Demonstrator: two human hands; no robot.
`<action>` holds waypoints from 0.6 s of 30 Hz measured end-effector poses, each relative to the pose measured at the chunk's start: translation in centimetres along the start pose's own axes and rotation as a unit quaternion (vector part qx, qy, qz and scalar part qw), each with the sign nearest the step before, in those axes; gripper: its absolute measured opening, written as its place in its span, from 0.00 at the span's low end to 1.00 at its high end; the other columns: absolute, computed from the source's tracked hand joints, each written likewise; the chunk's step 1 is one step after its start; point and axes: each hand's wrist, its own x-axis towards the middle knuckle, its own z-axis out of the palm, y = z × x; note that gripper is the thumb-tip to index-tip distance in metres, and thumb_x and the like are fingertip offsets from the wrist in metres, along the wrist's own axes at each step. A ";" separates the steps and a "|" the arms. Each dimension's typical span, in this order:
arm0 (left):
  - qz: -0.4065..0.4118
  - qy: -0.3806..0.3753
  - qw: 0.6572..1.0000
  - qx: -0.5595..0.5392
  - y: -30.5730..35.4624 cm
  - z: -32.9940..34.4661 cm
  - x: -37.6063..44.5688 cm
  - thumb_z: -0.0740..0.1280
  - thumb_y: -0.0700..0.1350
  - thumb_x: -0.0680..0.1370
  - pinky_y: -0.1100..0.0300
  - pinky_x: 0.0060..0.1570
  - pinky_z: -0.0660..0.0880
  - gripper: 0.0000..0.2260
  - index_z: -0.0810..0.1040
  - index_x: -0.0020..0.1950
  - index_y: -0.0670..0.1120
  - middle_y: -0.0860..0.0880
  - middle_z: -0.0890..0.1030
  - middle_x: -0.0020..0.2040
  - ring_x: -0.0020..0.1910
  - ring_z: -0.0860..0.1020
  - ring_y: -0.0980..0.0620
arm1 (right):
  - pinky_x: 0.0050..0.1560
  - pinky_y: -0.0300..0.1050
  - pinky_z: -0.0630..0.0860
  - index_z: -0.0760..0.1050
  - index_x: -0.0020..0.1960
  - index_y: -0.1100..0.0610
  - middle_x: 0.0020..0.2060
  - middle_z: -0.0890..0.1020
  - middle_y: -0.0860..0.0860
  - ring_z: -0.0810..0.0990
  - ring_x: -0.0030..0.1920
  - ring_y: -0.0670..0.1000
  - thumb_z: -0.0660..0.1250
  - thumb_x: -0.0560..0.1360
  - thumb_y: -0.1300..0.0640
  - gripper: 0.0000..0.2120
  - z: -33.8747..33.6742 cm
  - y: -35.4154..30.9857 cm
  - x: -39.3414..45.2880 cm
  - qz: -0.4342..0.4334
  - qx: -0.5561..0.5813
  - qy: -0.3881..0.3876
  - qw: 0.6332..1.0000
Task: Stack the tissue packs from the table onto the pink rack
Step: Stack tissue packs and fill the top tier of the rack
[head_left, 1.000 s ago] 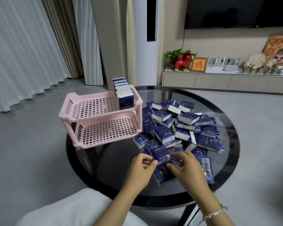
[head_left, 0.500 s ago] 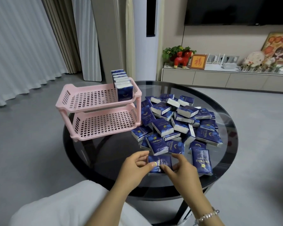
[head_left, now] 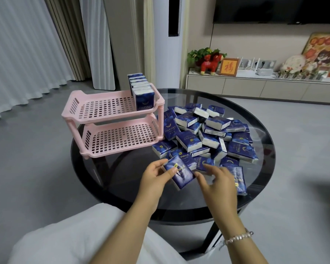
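My left hand (head_left: 155, 177) grips one dark blue tissue pack (head_left: 180, 173) by its left end and holds it tilted just above the glass table (head_left: 122, 180). To the pack's right, my right hand (head_left: 216, 182) has its fingers spread loosely; one fingertip is at the pack's right edge. A heap of the same blue packs (head_left: 208, 130) covers the table's middle and right. The pink two-tier rack (head_left: 111, 121) stands at the table's left. A row of upright packs (head_left: 141, 89) fills the right end of its top tier. The lower tier holds nothing.
One more pack (head_left: 239, 181) lies flat by the table's near right edge, partly under my right hand. My white-clad lap (head_left: 80, 239) is at the bottom. Behind the table are a TV cabinet (head_left: 255, 88) with ornaments, and curtains at the left.
Both hands drew a pack from the heap toward the near edge. My left hand now holds it alone, turned and tilted; my right hand has loosened its hold.
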 end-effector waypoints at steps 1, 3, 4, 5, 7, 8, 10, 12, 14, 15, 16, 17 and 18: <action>-0.002 -0.005 1.000 -0.008 -0.1 0.3 0.2 0.70 0.33 0.73 0.49 0.57 0.74 0.13 0.76 0.56 0.42 0.41 0.82 0.54 0.50 0.80 0.46 | 0.51 0.49 0.70 0.80 0.57 0.56 0.47 0.79 0.54 0.75 0.51 0.56 0.73 0.69 0.50 0.19 -0.3 0.6 0.3 -0.007 -0.054 0.038 0.998; 0.002 -0.018 1.000 -0.012 0.0 0.9 0.4 0.70 0.34 0.73 0.47 0.57 0.74 0.11 0.78 0.53 0.44 0.44 0.84 0.50 0.49 0.81 0.48 | 0.53 0.52 0.66 0.79 0.58 0.57 0.51 0.78 0.58 0.72 0.54 0.62 0.74 0.69 0.50 0.21 -1.0 1.8 0.9 0.011 -0.128 0.089 0.988; 0.004 -0.025 1.000 -0.013 0.0 1.3 0.4 0.70 0.35 0.73 0.48 0.56 0.74 0.11 0.78 0.53 0.45 0.46 0.84 0.49 0.48 0.81 0.48 | 0.54 0.53 0.65 0.77 0.60 0.58 0.54 0.78 0.60 0.70 0.55 0.63 0.73 0.69 0.49 0.23 -1.4 2.3 1.1 0.032 -0.146 0.092 0.984; 0.005 -0.030 0.999 -0.013 0.0 1.7 0.5 0.71 0.36 0.73 0.49 0.55 0.74 0.10 0.79 0.53 0.45 0.46 0.84 0.48 0.47 0.81 0.49 | 0.56 0.54 0.64 0.75 0.62 0.59 0.56 0.76 0.61 0.69 0.57 0.64 0.72 0.69 0.48 0.25 -1.8 2.7 1.3 0.055 -0.158 0.087 0.982; 0.007 -0.039 0.999 -0.013 0.0 2.3 0.5 0.71 0.37 0.73 0.52 0.52 0.75 0.09 0.80 0.53 0.45 0.47 0.85 0.48 0.46 0.81 0.51 | 0.58 0.55 0.62 0.70 0.67 0.60 0.60 0.74 0.62 0.68 0.59 0.64 0.69 0.71 0.45 0.29 -2.4 3.4 1.5 0.095 -0.181 0.061 0.977; 0.007 -0.042 0.999 -0.014 0.1 2.5 0.4 0.70 0.38 0.73 0.53 0.51 0.75 0.09 0.80 0.53 0.45 0.47 0.85 0.47 0.45 0.81 0.51 | 0.58 0.54 0.62 0.67 0.69 0.60 0.60 0.74 0.62 0.68 0.59 0.64 0.68 0.72 0.44 0.31 -2.7 3.7 1.6 0.107 -0.194 0.045 0.974; 0.005 -0.044 0.999 -0.009 0.1 2.8 0.3 0.70 0.39 0.74 0.51 0.51 0.75 0.09 0.80 0.54 0.43 0.46 0.85 0.48 0.46 0.81 0.50 | 0.57 0.52 0.65 0.63 0.72 0.57 0.59 0.76 0.60 0.71 0.58 0.62 0.64 0.73 0.40 0.34 -3.1 4.0 1.5 0.110 -0.219 0.012 0.969; 0.004 -0.043 0.999 -0.004 0.0 3.0 0.1 0.70 0.39 0.74 0.51 0.52 0.75 0.11 0.80 0.56 0.42 0.45 0.85 0.49 0.47 0.81 0.50 | 0.55 0.51 0.68 0.60 0.73 0.52 0.57 0.78 0.57 0.75 0.56 0.60 0.64 0.72 0.37 0.35 -3.2 4.3 1.4 0.100 -0.218 -0.014 0.971; 0.005 -0.038 0.999 -0.001 0.1 3.1 -0.1 0.70 0.38 0.74 0.53 0.50 0.75 0.12 0.79 0.58 0.40 0.46 0.84 0.49 0.46 0.81 0.50 | 0.53 0.50 0.72 0.62 0.72 0.49 0.55 0.78 0.56 0.76 0.54 0.58 0.67 0.71 0.39 0.34 -3.2 4.5 1.5 0.090 -0.155 -0.027 0.983; 0.006 -0.034 0.999 -0.002 0.2 3.1 -0.2 0.69 0.38 0.74 0.54 0.49 0.76 0.12 0.79 0.58 0.41 0.46 0.84 0.48 0.45 0.81 0.51 | 0.52 0.48 0.73 0.64 0.71 0.48 0.54 0.78 0.55 0.77 0.54 0.57 0.69 0.70 0.42 0.32 -3.0 4.5 1.4 0.088 -0.093 -0.031 0.991; 0.005 -0.029 1.000 -0.005 0.3 3.0 -0.3 0.69 0.38 0.75 0.55 0.48 0.76 0.11 0.80 0.57 0.43 0.47 0.85 0.48 0.45 0.81 0.51 | 0.52 0.47 0.74 0.67 0.70 0.48 0.55 0.78 0.54 0.77 0.53 0.55 0.71 0.70 0.45 0.30 -2.8 4.6 1.3 0.087 -0.022 -0.034 0.995; 0.004 -0.023 1.000 -0.009 0.5 3.0 -0.4 0.69 0.38 0.75 0.56 0.47 0.76 0.09 0.80 0.55 0.45 0.49 0.84 0.47 0.45 0.81 0.52 | 0.52 0.46 0.76 0.70 0.68 0.48 0.56 0.79 0.53 0.78 0.54 0.53 0.72 0.71 0.49 0.27 -2.6 4.6 1.3 0.091 0.047 -0.034 0.994; 0.003 -0.019 1.000 -0.015 0.7 2.9 -0.5 0.69 0.38 0.75 0.56 0.47 0.76 0.08 0.80 0.53 0.47 0.49 0.84 0.47 0.45 0.81 0.52 | 0.53 0.45 0.77 0.72 0.66 0.48 0.57 0.79 0.52 0.78 0.54 0.52 0.72 0.72 0.52 0.23 -2.5 4.5 1.3 0.104 0.110 -0.030 0.988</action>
